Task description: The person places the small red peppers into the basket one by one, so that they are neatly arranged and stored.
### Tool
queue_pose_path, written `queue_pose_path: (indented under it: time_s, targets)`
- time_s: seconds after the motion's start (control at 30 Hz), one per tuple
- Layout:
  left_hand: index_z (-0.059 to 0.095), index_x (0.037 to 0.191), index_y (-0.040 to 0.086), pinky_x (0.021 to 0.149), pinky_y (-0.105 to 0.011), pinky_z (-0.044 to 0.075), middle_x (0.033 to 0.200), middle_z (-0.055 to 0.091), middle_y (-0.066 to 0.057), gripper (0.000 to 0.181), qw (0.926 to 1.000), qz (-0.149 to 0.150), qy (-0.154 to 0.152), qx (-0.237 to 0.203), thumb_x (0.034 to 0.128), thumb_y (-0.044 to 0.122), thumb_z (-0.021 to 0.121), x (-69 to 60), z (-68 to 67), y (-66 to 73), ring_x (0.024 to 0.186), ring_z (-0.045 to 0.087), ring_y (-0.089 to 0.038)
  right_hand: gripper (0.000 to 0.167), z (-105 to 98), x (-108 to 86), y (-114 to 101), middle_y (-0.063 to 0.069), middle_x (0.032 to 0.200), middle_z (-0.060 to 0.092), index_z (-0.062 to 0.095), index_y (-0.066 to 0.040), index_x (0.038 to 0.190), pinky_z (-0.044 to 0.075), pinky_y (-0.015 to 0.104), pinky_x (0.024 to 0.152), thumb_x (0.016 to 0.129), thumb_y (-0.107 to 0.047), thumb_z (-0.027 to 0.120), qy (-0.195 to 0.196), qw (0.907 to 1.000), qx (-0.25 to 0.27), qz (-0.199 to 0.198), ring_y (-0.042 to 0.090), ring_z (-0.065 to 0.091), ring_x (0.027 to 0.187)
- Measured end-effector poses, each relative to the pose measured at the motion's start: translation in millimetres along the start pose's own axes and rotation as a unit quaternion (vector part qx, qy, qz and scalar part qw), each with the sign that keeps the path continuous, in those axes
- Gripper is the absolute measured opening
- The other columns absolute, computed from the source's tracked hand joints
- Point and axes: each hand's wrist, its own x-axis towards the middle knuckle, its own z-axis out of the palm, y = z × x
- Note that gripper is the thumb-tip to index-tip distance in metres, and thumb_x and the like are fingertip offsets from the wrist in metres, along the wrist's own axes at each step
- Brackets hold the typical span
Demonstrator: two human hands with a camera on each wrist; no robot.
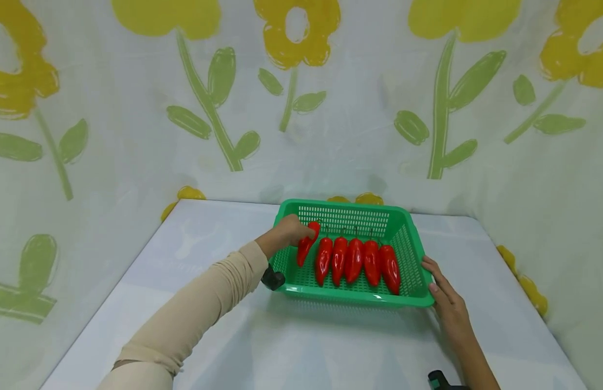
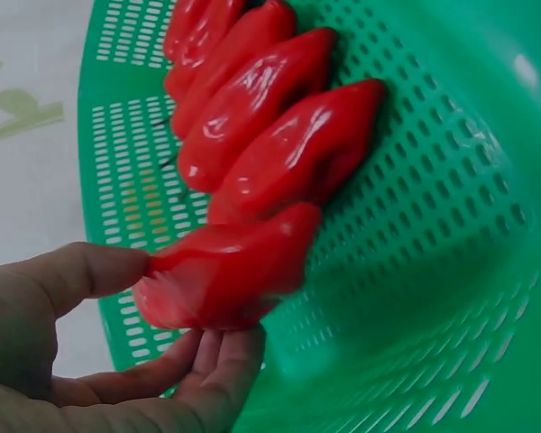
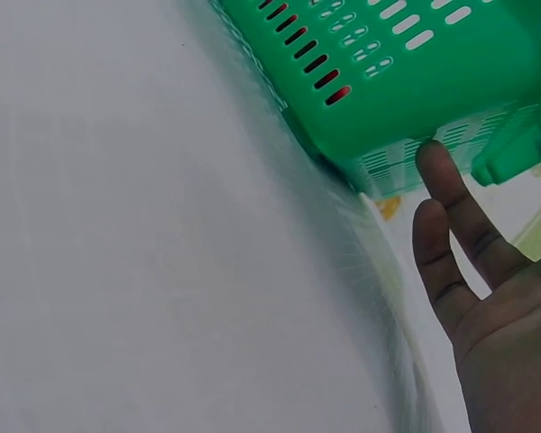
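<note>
My left hand (image 1: 293,232) reaches over the left side of a green plastic basket (image 1: 418,238) and pinches a red pepper (image 1: 307,246) between thumb and fingertips. In the left wrist view, this glossy pepper (image 2: 230,275) lies between the thumb above and the fingers below, close beside the nearest pepper of the row. Several more red peppers (image 1: 354,260) lie side by side in the basket, stems toward the back. My right hand (image 1: 450,306) touches the basket's right rim near its front corner. Two fairly straight fingers (image 3: 469,225) show beside the basket wall in the right wrist view; the others are largely hidden.
The basket stands on a white-covered table (image 1: 331,352), near its back edge. Behind the table hangs a pale cloth (image 1: 350,135) with yellow flowers and green leaves. Dark wrist devices (image 1: 272,278) sit at both wrists.
</note>
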Motion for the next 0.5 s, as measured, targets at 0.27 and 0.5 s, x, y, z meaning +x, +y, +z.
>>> queue_pose_path:
  time_s: [0.27,0.5]
  targets:
    - [0.054,0.123,-0.009,0.092,-0.044,0.055,0.107,0.061,-0.016,0.043,0.9999,-0.010,-0.004,0.002,0.0864,0.006,0.070,6.4,9.0,-7.3,0.094,0.063,-0.028,0.046,-0.8,0.2,-0.2,0.001,0.164,0.024,0.035,-0.010,0.156,0.039,0.011,0.099,0.110,-0.012,0.035,0.004,0.9999,-0.015,-0.002,0.003,0.022,0.147]
    - [0.052,0.126,-0.008,0.093,-0.043,0.055,0.109,0.059,-0.017,0.045,0.9997,-0.024,0.000,0.009,0.0870,0.005,0.071,7.0,11.3,-6.3,0.094,0.062,-0.029,0.046,-0.7,0.1,0.4,0.001,0.164,0.025,0.035,-0.012,0.156,0.039,0.011,0.099,0.110,-0.013,0.035,0.004,0.9997,-0.023,0.002,0.004,0.022,0.147]
